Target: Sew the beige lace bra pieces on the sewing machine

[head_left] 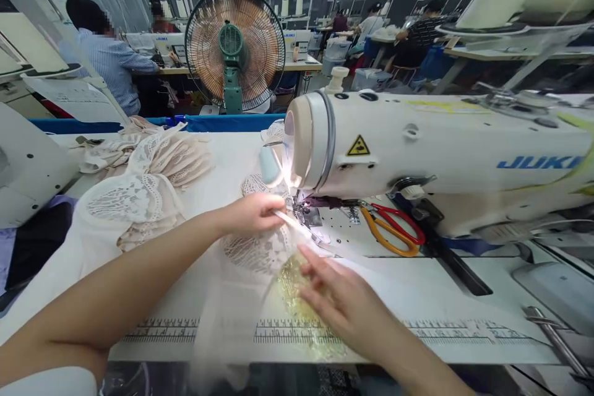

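Observation:
A white JUKI sewing machine (pixel 445 148) stands on the table, its lamp lit over the needle and presser foot (pixel 304 213). My left hand (pixel 253 213) pinches the edge of a pale lace piece (pixel 257 250) just left of the presser foot. Flat on the same lace, where it looks yellowish (pixel 292 288), lies my right hand (pixel 343 300), its fingers apart and pointing toward the needle. The lace runs under both hands to the foot.
A pile of cream lace pieces (pixel 148 179) lies at the left. Red and orange scissors (pixel 394 229) rest under the machine arm. A printed ruler (pixel 278 331) runs along the table front. A green fan (pixel 234 46) and other workers sit beyond.

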